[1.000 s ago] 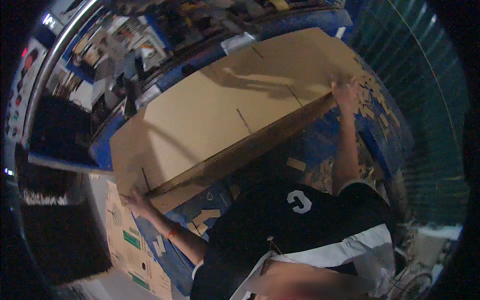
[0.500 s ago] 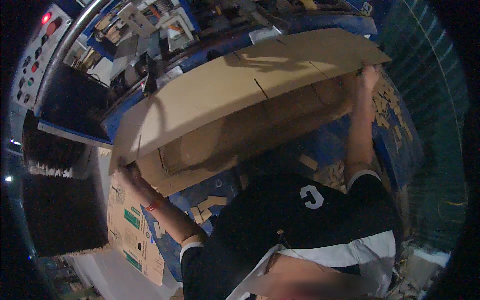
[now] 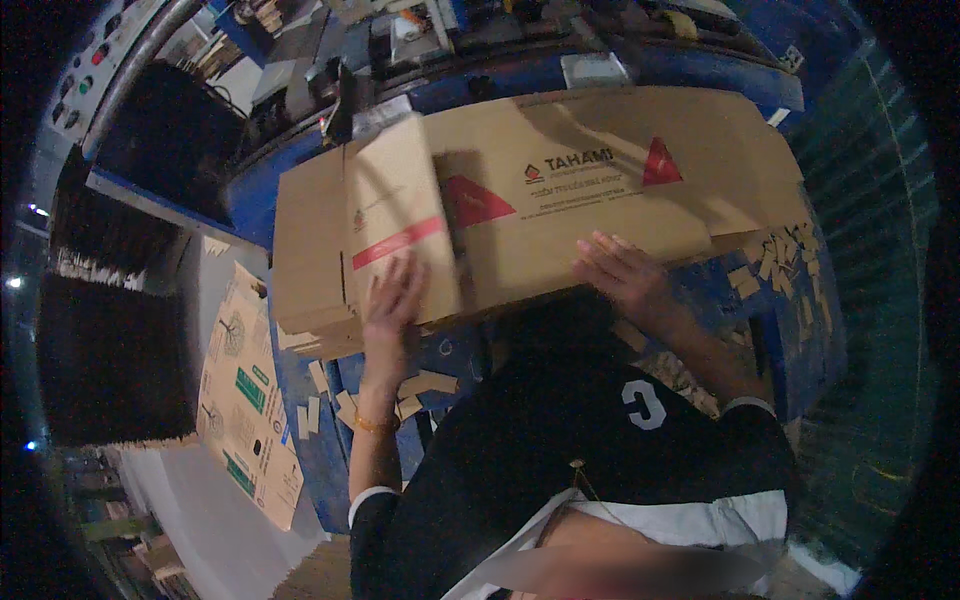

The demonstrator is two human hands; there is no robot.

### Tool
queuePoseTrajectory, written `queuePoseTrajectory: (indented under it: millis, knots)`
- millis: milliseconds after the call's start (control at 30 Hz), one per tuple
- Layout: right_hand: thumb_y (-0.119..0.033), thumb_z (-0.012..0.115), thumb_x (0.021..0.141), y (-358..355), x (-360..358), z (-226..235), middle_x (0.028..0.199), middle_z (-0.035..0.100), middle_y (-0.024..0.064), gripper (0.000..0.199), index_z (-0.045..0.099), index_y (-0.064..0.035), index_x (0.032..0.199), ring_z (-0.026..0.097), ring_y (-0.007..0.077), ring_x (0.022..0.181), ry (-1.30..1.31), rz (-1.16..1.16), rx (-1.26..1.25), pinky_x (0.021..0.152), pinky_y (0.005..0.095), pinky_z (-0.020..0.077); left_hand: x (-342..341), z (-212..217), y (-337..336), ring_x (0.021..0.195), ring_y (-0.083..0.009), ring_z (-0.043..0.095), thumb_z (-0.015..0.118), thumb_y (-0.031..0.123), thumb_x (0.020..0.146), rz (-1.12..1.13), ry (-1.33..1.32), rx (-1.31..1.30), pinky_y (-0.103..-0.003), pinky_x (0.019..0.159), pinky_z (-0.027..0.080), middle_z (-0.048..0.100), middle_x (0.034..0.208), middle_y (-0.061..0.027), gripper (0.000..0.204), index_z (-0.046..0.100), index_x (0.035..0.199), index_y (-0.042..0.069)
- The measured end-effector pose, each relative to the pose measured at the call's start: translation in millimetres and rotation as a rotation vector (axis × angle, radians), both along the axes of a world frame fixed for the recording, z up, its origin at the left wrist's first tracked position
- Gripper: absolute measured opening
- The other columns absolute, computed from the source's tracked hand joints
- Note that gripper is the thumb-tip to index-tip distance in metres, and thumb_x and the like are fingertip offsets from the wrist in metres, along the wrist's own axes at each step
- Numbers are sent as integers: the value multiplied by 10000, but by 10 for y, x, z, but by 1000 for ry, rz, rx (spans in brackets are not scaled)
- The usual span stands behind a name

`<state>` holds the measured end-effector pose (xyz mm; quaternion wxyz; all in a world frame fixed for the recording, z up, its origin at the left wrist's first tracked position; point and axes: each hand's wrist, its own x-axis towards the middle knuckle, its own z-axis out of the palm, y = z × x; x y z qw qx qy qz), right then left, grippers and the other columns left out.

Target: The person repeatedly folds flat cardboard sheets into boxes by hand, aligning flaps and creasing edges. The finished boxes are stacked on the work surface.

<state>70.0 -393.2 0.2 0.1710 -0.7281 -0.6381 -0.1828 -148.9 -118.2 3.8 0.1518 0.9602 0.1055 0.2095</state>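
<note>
A brown cardboard box blank [image 3: 540, 245] with dark lettering and red triangles lies folded on a blue bench, above other cardboard layers. At its left, a narrower panel [image 3: 400, 175] with a red stripe is folded over and slightly raised. My left hand [image 3: 393, 300] rests on that panel's near part, fingers extended and a little blurred. On the blank's near edge, right of the middle, my right hand [image 3: 625, 275] lies flat with its fingers stretched out. Neither hand grips anything.
Small cardboard offcuts [image 3: 785, 262] lie on the blue bench [image 3: 325, 455] at right and near left. A printed cardboard sheet [image 3: 240, 400] leans at the left. Blue machinery [image 3: 500, 75] runs along the back, with a control panel [image 3: 90, 70] far left. Green sheeting [image 3: 875, 300] hangs at right.
The plain cardboard sheet held up at both ends is no longer raised; a printed, folded blank lies there now. Both hands have moved inward from the ends and rest on the cardboard.
</note>
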Motion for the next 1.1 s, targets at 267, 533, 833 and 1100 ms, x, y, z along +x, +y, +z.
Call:
queuePoseTrajectory:
  millis: [267, 533, 833, 1100]
  knots:
    - [-318, 662, 738, 12, 287, -64, 1377, 441, 85, 549, 529, -121, 1233, 418, 274, 1267, -43, 81, -127, 1010, 449, 377, 144, 143, 81, 1281, -317, 414, 534, 3, 781, -96, 162, 200, -504, 1037, 331, 436, 1394, -102, 548, 501, 1311, 137]
    - [-562, 666, 710, 396, 1318, 129, 1446, 358, 98, 833, 418, -123, 1372, 300, 308, 1345, 243, -191, -321, 1087, 442, 272, 732, 239, 620, 1250, -344, 420, 549, -75, 731, 19, -88, 69, -403, 1011, 388, 366, 1419, -150, 703, 372, 1388, 106]
    - [-685, 580, 717, 694, 2201, -36, 1456, 345, 92, 849, 422, -175, 1377, 360, 333, 1306, 153, -165, -236, 1067, 453, 307, 1441, 83, 618, 1301, -331, 367, 409, 6, 833, -19, -281, 374, -421, 1073, 300, 329, 1437, -178, 589, 349, 1407, 125]
    - [-689, 495, 770, 1110, 1988, 192, 1404, 427, 61, 733, 498, -196, 1312, 494, 289, 1198, 78, -431, -511, 993, 420, 393, 1611, -3, 1228, 1305, -286, 371, 414, 73, 868, 28, -151, 335, -405, 1022, 375, 354, 1428, -140, 534, 334, 1395, 85]
